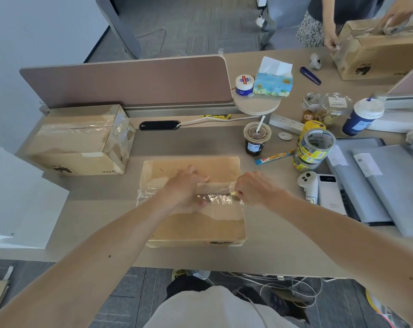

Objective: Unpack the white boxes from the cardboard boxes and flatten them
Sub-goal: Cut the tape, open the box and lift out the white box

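- A closed cardboard box [193, 228] lies flat on a desk [94, 221], directly beneath both hands. No white box is seen; one is presumably still inside.
- The left hand [184, 189] is laid on the lid with its fingers stretched out and pressing down. The thumb rests on the crinkled clear tape [215, 198] along the seam.
- The right hand [255, 188] is curled round a small yellow tool [235, 192], held at the tape, a short way right of the left fingers.
- The cardboard is judged stiff, light and easily dented near the seam. The tape looks slick and stretchy.
- Hold is best taken at the flap edges beside the fingers, once the tape is parted.
- A second cardboard box [82, 143], also taped, sits well left of the left fingers.
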